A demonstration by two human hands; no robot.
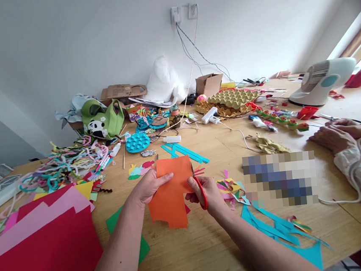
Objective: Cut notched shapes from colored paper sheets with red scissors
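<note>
My left hand (151,185) pinches a sheet of orange paper (171,204) by its left side, thumb on top. The sheet is held over the table, and its lower edge has notches cut out. In my right hand (210,194) is a pair of scissors (203,195) with red handles, the fingers closed around them. The scissor blades lie along the right edge of the orange paper, partly hidden by it. A green sheet (143,250) lies beneath my left forearm, with a bit of red paper (188,209) behind the orange one.
Red sheets (51,254) and pink sheets lie at left, below a heap of pipe cleaners (65,163). Blue paper scraps (282,230) lie at right. Farther back are egg trays (234,97), a power strip (209,115) and a white fan (325,81). Another person's hands (336,135) rest at right.
</note>
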